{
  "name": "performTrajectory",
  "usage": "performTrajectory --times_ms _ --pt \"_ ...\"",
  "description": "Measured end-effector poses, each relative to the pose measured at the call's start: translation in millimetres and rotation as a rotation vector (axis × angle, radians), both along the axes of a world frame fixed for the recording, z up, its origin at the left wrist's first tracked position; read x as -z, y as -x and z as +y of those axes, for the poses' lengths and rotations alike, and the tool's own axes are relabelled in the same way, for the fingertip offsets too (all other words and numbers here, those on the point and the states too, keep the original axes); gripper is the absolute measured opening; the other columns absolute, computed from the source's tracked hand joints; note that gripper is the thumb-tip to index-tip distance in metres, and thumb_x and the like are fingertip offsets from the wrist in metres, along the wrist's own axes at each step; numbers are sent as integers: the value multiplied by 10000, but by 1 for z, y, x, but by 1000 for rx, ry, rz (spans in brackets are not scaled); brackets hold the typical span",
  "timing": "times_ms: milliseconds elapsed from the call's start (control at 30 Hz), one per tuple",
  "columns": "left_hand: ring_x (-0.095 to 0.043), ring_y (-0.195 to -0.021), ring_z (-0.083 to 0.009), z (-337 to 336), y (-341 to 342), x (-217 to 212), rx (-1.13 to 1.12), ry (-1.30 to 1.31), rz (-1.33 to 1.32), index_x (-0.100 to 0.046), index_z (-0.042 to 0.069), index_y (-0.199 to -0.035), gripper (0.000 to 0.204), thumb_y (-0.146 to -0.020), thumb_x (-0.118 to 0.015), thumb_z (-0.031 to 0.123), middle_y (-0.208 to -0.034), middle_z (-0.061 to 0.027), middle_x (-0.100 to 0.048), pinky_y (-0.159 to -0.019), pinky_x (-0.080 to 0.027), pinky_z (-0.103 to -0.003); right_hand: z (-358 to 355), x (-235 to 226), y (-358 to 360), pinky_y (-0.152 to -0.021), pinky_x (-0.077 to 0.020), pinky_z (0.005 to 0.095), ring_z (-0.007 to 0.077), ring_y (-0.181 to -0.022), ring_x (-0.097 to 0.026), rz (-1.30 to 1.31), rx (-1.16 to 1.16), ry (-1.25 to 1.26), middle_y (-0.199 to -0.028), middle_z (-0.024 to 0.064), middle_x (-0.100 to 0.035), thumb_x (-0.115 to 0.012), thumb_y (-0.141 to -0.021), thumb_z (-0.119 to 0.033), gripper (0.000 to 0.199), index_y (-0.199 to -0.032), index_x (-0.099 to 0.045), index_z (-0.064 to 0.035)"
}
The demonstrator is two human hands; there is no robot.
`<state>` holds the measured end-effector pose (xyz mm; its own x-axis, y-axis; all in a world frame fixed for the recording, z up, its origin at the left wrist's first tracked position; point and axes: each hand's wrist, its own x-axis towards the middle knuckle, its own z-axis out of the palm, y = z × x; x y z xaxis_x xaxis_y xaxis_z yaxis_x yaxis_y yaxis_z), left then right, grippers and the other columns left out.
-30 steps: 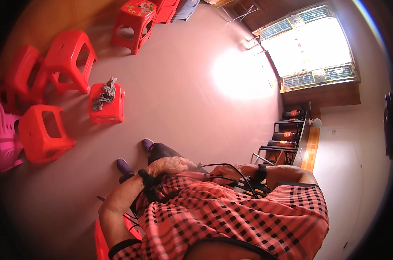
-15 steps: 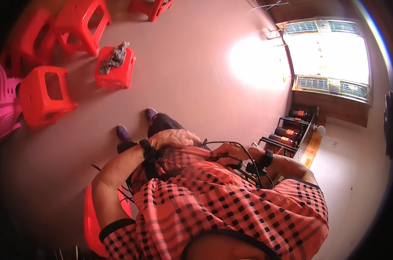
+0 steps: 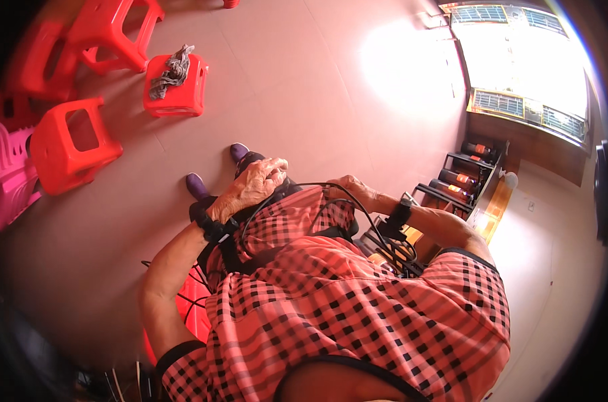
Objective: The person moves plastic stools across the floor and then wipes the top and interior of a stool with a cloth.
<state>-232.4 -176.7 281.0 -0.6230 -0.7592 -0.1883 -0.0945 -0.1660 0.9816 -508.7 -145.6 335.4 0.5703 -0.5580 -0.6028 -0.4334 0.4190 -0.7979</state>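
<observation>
My left hand (image 3: 254,184) is raised over my lap with its fingers curled closed. Whatever those fingers hold, if anything, is hidden. My right hand (image 3: 354,193) is pinched at the front hem of my red and black checkered shirt (image 3: 284,224). A black cable (image 3: 311,183) arches between the two hands and loops down beside my right forearm. Dark bands with small devices circle both wrists, the left wristband (image 3: 217,230) and the right wristband (image 3: 399,213).
Red plastic stools stand at the left; one stool (image 3: 195,84) carries a crumpled grey cloth (image 3: 173,72). Pink stacked plastic seats (image 3: 9,174) sit at the left rim. A black rack (image 3: 488,167) with dark bottles (image 3: 451,189) stands at the right, below a bright window (image 3: 518,60).
My left hand has lifted up and away from my shirt, and my right hand has moved slightly up. The cable and shirt hem show more between them. The whole view has shifted slightly.
</observation>
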Motion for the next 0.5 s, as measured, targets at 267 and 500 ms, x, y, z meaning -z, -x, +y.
performTrajectory --times_ms 267,500 --pt "-561 -746 -252 1 16 -22 237 271 156 -593 6 -868 143 -764 -553 96 -776 -118 -584 -712 -442 -351 15 12 8 -615 -419 279 95 -670 -464 231 -144 -70 -738 25 -585 -488 -895 -397 430 -995 -573 12" --pt "-562 -765 -275 5 23 -20 390 292 128 -585 -6 -838 147 -777 -504 101 -762 -129 -575 -720 -435 -365 31 -33 31 -601 -431 297 117 -650 -497 182 -418 -624 -718 51 -604 -499 -874 -403 424 -985 -595 -6"
